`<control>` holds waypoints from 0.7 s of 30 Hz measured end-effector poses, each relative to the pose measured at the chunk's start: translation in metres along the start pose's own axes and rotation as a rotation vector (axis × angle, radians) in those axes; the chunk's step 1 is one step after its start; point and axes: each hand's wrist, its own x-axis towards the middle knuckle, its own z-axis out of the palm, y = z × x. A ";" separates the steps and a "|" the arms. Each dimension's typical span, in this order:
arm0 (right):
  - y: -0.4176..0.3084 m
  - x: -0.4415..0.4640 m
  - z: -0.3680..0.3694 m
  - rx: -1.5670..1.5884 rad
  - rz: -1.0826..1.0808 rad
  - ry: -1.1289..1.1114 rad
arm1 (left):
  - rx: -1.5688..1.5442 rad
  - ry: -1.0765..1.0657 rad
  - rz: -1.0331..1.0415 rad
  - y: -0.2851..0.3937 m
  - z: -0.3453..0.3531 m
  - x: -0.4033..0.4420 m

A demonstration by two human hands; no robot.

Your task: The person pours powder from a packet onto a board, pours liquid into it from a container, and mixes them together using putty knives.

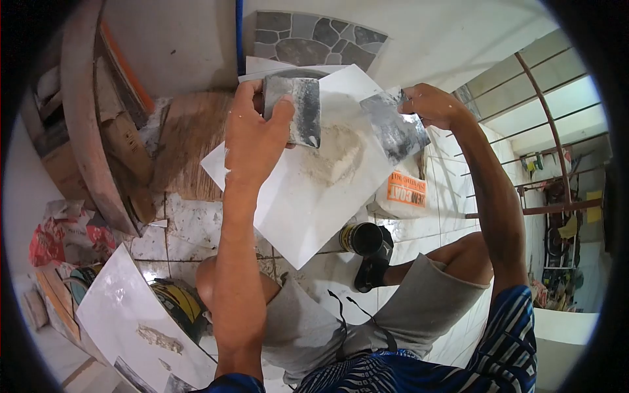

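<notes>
My left hand [255, 134] grips a dark, roughly square flat scraper [303, 108], its thumb across the face; whitish residue smears the blade. In my right hand [429, 105] is a second flat scraper [396, 131], shiny and grey with white smears, tilted with one corner downward. Both scrapers are held above a white board [295, 216]. Between them, a heap of pale beige powder [337, 157] lies on that board. Neither scraper's contact with the powder can be made out.
A skim coat bag [403, 194] sits right of the board, with a black can [362, 238] by my foot. Lower left, another white board [118, 308] carries scraps of paste. Wood planks [193, 144] lie behind; a stone-patterned tile [314, 39] leans against the wall.
</notes>
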 end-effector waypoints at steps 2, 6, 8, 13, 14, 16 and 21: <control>0.010 0.021 -0.001 -0.369 -0.428 0.017 | -0.018 0.023 -0.002 0.000 -0.002 0.001; -0.015 0.034 0.014 -0.450 -0.457 -0.064 | -0.073 0.008 -0.054 0.001 -0.006 0.000; -0.047 0.022 0.026 -0.415 -0.343 -0.050 | -0.084 0.006 -0.065 0.001 -0.007 0.000; -0.077 -0.010 0.041 -0.453 -0.452 0.122 | -0.019 0.034 -0.025 -0.003 -0.017 0.001; -0.084 -0.021 0.042 -0.488 -0.476 0.136 | -0.041 0.048 -0.027 -0.002 -0.018 0.001; -0.106 -0.046 0.039 -0.542 -0.465 0.037 | -0.083 0.074 -0.032 0.001 -0.020 0.001; -0.108 -0.044 0.037 -0.598 -0.518 0.095 | -0.120 0.082 -0.072 0.005 -0.029 0.001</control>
